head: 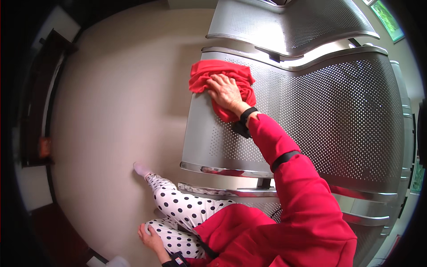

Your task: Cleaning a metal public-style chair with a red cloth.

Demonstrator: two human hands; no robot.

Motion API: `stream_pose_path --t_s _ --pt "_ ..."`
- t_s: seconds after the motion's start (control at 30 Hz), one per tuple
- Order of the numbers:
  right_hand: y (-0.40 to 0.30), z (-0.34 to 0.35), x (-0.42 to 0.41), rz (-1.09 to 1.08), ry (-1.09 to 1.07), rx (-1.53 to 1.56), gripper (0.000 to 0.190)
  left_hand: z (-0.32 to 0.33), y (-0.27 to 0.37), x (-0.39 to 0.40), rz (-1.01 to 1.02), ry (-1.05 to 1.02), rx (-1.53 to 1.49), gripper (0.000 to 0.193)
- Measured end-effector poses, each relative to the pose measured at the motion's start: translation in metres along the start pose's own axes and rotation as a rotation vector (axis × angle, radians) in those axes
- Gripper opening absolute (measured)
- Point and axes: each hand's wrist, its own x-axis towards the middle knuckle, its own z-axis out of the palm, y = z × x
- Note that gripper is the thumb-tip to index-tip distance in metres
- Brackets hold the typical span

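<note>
A bunched red cloth (203, 73) lies on the front part of a perforated metal bench seat (300, 110), partly over its left edge. My right hand (226, 91) is spread on top of the cloth, palm down with the fingers bent into its folds. A dark band circles that wrist, and a dark object (242, 129) shows just below it, only partly visible. At the lower left, my left hand (151, 236) rests against the knee of my white trousers with black dots (180, 207), holding nothing.
Another perforated seat section (250, 20) lies beyond a narrow gap at the top. Chrome edge strips (227, 172) border the seats. Pale floor (116, 100) spreads to the left, with dark furniture (43, 100) along the far left side. A lighter object (117, 262) shows at the bottom edge.
</note>
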Motion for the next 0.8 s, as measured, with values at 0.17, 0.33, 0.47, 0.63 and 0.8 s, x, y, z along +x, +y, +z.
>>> stream_pose_path --t_s 0.17,0.33,0.47,0.63,0.8 --pt "0.039 0.009 0.024 0.088 -0.046 -0.071 0.049 -0.003 0.002 -0.002 -0.022 -0.003 -0.001 0.033" --pt "0.082 0.006 0.031 0.257 -0.007 -0.191 0.049 -0.01 0.013 -0.002 -0.071 -0.035 0.05 0.034" --pt "0.118 -0.008 0.004 0.351 0.044 -0.257 0.049 -0.01 0.009 -0.004 -0.108 -0.041 0.057 0.033" --pt "0.162 -0.036 -0.075 0.563 0.051 -0.413 0.049 -0.006 0.001 -0.006 -0.088 -0.01 0.032 0.032" --pt "0.147 -0.064 -0.144 0.47 -0.059 -0.515 0.048 -0.007 0.006 -0.006 -0.049 -0.022 0.015 0.033"
